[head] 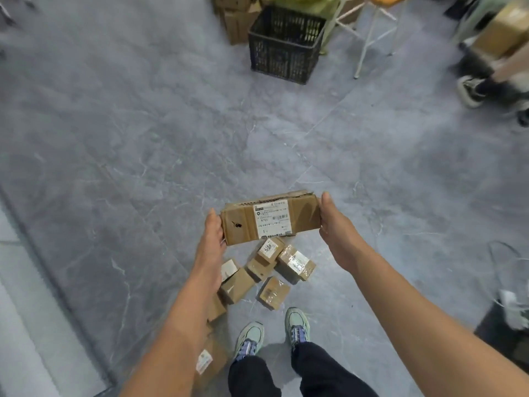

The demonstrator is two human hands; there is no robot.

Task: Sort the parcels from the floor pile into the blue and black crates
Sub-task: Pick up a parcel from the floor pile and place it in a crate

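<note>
I hold a long flat cardboard parcel (270,217) with a white label in the air between both hands. My left hand (211,239) grips its left end and my right hand (333,224) grips its right end. Below it, on the grey floor by my feet, lies the pile of several small cardboard parcels (266,270). The black crate (284,44) stands on the floor far ahead, and what I can see of its inside looks empty. No blue crate is in view.
Cardboard boxes (237,21) stand behind the black crate, beside a white-legged stool (372,30). Another person's shoe (472,91) and a carton are at the upper right. A cable and dark object (509,310) sit at the right edge.
</note>
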